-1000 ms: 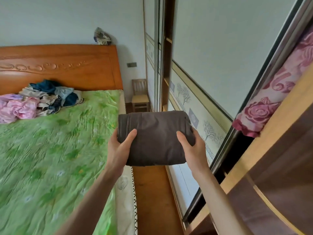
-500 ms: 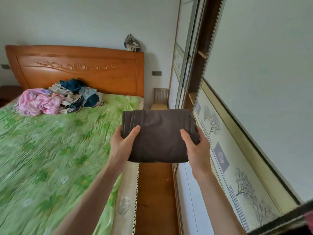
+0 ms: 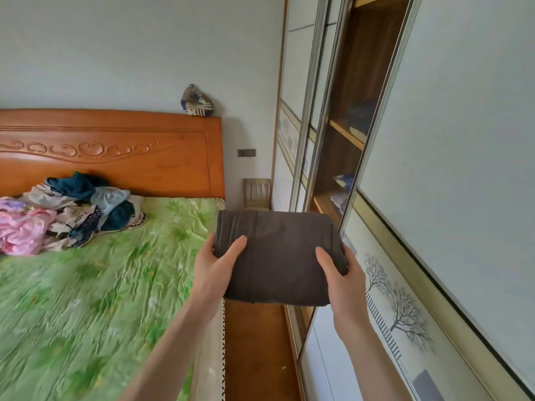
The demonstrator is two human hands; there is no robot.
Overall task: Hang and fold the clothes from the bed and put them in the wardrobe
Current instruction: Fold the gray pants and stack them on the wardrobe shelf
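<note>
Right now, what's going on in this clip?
A person holds a folded dark brown garment flat between both hands, left hand and right hand gripping its sides, in the aisle between the bed and the wardrobe. The wardrobe's open section with shelves lies just ahead. A pile of unfolded clothes sits by the headboard.

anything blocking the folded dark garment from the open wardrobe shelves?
Nothing visible. Both hands, left hand and right hand, hold the folded dark garment just short of the open wardrobe section; its sliding door stands aside.
</note>
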